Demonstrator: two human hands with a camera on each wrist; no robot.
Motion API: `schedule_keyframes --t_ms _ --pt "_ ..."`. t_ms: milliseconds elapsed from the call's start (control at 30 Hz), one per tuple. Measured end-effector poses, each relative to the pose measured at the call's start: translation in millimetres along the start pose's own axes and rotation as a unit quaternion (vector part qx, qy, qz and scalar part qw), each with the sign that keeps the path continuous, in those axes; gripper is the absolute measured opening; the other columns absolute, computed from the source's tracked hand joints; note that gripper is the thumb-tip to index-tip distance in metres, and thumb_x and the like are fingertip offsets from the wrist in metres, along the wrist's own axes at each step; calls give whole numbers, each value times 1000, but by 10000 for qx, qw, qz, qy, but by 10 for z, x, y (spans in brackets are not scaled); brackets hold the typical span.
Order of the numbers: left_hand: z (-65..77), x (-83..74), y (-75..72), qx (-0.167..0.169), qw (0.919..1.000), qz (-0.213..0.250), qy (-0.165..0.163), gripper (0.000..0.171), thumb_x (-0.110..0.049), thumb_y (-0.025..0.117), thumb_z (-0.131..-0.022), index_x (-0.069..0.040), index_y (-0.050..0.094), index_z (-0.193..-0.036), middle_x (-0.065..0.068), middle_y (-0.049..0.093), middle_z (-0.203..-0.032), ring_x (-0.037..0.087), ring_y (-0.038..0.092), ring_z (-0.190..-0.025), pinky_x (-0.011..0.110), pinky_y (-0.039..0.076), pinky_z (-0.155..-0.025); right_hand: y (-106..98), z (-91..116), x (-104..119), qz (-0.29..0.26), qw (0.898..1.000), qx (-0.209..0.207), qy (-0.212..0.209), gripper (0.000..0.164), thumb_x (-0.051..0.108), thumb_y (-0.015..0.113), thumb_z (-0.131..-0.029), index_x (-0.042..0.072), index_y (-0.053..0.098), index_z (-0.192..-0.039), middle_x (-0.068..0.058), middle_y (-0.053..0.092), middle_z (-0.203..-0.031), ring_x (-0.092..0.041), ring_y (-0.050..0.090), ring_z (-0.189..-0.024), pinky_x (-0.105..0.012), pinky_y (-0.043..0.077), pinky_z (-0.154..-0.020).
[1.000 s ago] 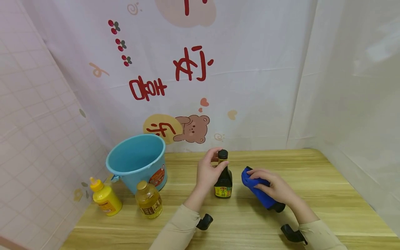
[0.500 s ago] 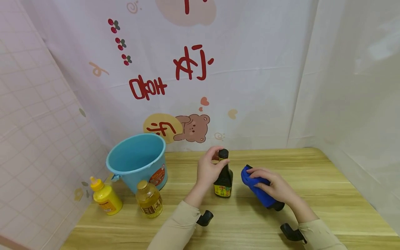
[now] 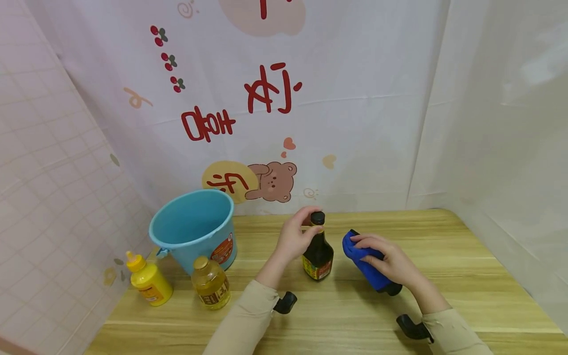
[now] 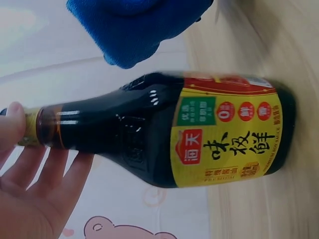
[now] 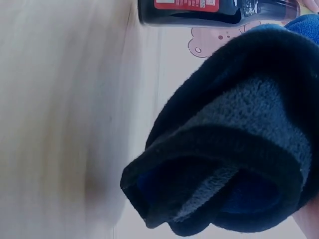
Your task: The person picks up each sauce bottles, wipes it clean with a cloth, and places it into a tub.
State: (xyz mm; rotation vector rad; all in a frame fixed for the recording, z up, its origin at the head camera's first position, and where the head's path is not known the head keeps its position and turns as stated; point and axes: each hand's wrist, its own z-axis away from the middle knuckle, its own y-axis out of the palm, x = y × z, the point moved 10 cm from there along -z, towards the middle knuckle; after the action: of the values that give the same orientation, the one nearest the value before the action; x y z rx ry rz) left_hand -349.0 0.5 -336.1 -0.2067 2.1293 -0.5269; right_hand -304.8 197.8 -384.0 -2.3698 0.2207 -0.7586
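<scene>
In the head view a dark soy sauce bottle [image 3: 317, 254] with a black cap stands near the middle of the wooden table. My left hand [image 3: 292, 240] pinches its neck just below the cap, thumb in front. The left wrist view shows the yellow and red label [image 4: 227, 132] and the fingers behind the neck. My right hand [image 3: 390, 259] grips a folded blue cloth [image 3: 370, 270] with dark edging, just right of the bottle and apart from it. In the right wrist view the cloth's grey inner side [image 5: 249, 107] and black border fill much of the picture.
On the left of the table stands a light blue bucket [image 3: 188, 254]. In front of it are a bottle of golden oil [image 3: 211, 288] and a yellow squeeze bottle [image 3: 152, 284]. A printed white curtain [image 3: 355, 118] hangs behind the table's back edge.
The soy sauce bottle has turned about its upright axis in my left hand, so a corner and another label face now show. My right hand and the cloth have barely shifted.
</scene>
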Motion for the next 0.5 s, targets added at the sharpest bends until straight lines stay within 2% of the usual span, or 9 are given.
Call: schedule_keyframes --t_ms 200,333,500 --pt "-31 37 21 570 9981 240 17 41 -1 67 -94 -13 60 -132 8 67 -109 22 66 -99 34 56 -81 2 -17 7 -19 10000 1 0 52 -17 72 -80 19 66 -118 -12 61 -130 -24 54 -124 -16 40 -100" --pt "-50 57 58 989 9942 431 -18 39 -2 63 -96 -15 59 -133 6 65 -110 20 66 -101 31 54 -76 1 -26 17 -39 10000 -27 -7 52 -17 72 -80 18 66 -118 -12 61 -130 -24 54 -124 -17 40 -101" --pt "-71 64 104 1433 9877 619 26 38 -4 61 -98 -16 58 -133 4 64 -114 21 64 -105 31 53 -80 5 -39 27 -83 9999 -79 -47 52 -17 72 -79 17 66 -117 -13 61 -129 -26 55 -123 -17 40 -101"
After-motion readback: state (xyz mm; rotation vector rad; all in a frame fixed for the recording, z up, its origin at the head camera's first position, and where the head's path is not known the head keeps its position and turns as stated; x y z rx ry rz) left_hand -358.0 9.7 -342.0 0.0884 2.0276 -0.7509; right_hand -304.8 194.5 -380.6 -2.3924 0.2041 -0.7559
